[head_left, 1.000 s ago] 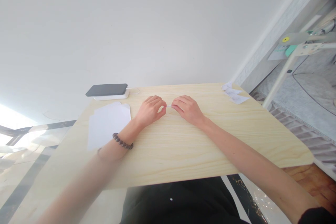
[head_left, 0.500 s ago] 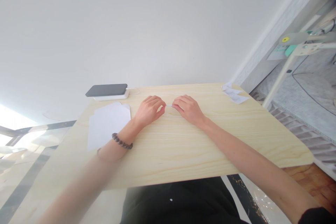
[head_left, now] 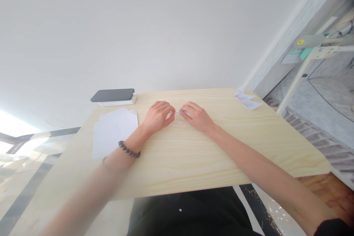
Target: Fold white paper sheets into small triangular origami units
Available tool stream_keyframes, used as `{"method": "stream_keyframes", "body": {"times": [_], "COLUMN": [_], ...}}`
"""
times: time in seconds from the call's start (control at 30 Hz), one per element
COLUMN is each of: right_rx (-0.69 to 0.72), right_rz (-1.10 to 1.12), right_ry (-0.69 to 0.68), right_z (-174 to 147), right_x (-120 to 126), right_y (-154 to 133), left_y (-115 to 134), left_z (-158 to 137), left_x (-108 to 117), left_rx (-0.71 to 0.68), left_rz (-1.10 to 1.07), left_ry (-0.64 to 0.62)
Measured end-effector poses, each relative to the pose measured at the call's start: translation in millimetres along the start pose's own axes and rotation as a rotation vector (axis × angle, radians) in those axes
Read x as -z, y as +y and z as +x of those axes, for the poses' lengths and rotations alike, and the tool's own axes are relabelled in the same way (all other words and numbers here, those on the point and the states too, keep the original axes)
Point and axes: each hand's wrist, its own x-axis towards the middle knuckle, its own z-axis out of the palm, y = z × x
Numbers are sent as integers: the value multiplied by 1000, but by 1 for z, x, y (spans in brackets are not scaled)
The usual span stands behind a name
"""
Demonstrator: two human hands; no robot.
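Between my two hands, over the middle of the table, is a thin white piece of paper [head_left: 177,112], seen nearly edge-on. My left hand [head_left: 159,115], with a dark bead bracelet [head_left: 128,149] on its wrist, pinches the paper's left end. At the other end my right hand [head_left: 197,116] grips it between thumb and fingers. Most of the paper is hidden by the fingers. A stack of white paper sheets [head_left: 114,129] lies left of my left hand, partly under that forearm.
A dark phone [head_left: 113,95] rests on a white block [head_left: 117,102] with a cable at the back left. Several folded paper pieces [head_left: 247,99] lie at the table's far right corner. The wooden table [head_left: 177,162] meets a white wall. A white metal frame [head_left: 294,84] stands at right.
My right hand's fingers have shifted slightly and loosened around the paper, so a little more of its edge shows. The left hand has barely moved.
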Motion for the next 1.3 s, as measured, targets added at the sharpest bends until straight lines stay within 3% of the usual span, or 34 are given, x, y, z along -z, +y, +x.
{"method": "stream_keyframes", "body": {"times": [0.63,0.87,1.3], "right_rx": [40,-45,-82], "right_rz": [42,25,-10], "right_ry": [-52,-55,-32], "right_z": [0,-1,-2], "right_x": [0,2,4], "right_y": [-4,0,0], "left_y": [4,0,0], "left_z": [2,1,2], "left_x": [1,0,-1], "left_rx": [-36,-10,-30], "left_rz": [-49,-51,-30], "left_ry": [-39,-36,-34]}}
